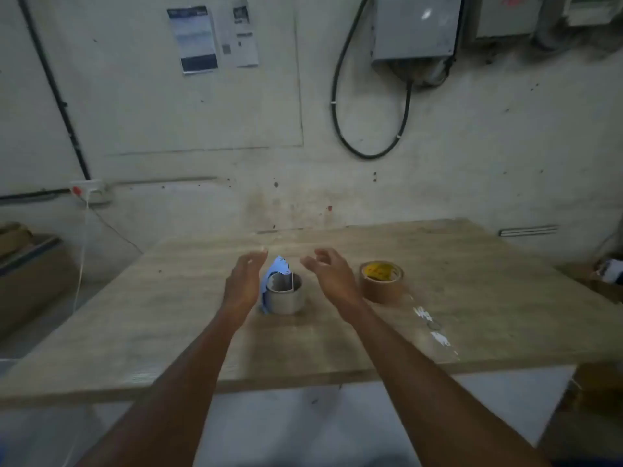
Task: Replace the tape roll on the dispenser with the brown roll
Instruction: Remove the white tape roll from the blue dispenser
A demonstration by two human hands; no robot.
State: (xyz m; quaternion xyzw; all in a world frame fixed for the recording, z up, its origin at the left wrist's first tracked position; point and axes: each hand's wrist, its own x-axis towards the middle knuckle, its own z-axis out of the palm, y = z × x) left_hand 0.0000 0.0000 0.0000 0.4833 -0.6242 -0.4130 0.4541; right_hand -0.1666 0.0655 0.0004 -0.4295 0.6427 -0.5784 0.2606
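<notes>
One tabletop (337, 335) carried the counted items. Two tape rolls were present: one pale roll (286, 299), mounted in the single blue dispenser (274, 274), and one brown roll (381, 281), lying to the right of the dispenser. Two bare hands were raised over the tabletop: one left hand (244, 281) just left of the dispenser and one right hand (332, 274) between the dispenser and the brown roll. On the wall behind the dispenser, two printed sheets (212, 37) were posted and one looped black cable (371, 123) hung.
</notes>
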